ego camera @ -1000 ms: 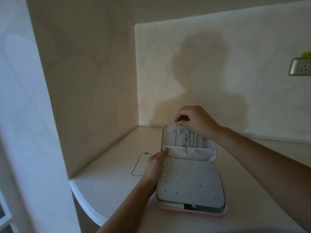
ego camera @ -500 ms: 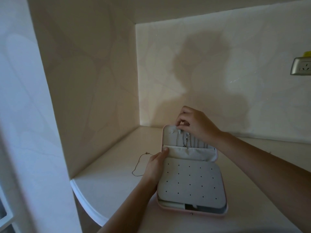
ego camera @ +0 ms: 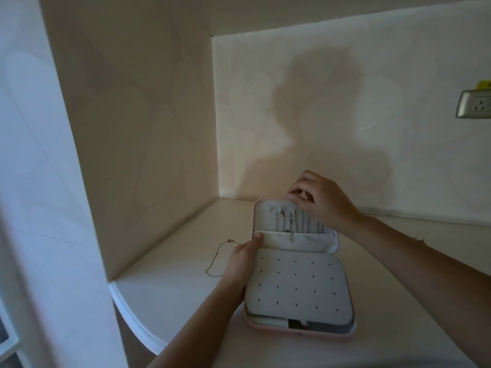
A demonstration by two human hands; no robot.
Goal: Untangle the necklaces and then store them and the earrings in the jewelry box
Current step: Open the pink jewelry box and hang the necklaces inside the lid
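Observation:
A pink jewelry box (ego camera: 300, 332) lies open on the white shelf, its lid raised at the far end. A grey panel (ego camera: 297, 285) dotted with small holes covers the near half. Silver necklaces (ego camera: 288, 221) hang in the lid above a cloth pocket. My right hand (ego camera: 318, 199) is at the lid's top edge, fingers curled and pinching at a necklace's upper end. My left hand (ego camera: 243, 258) grips the box's left edge, thumb on the pocket's corner. A thin gold necklace (ego camera: 216, 258) lies loose on the shelf left of the box. Something small and gold (ego camera: 419, 239) lies beside my right forearm.
The shelf (ego camera: 175, 264) sits in a corner, with walls close on the left and behind. Its rounded front edge (ego camera: 127, 312) is at the lower left. A metal wall socket (ego camera: 474, 103) is mounted at the upper right.
My right hand has shifted slightly right along the lid's top edge, still working at the hanging necklaces. My left hand and the box have stayed put.

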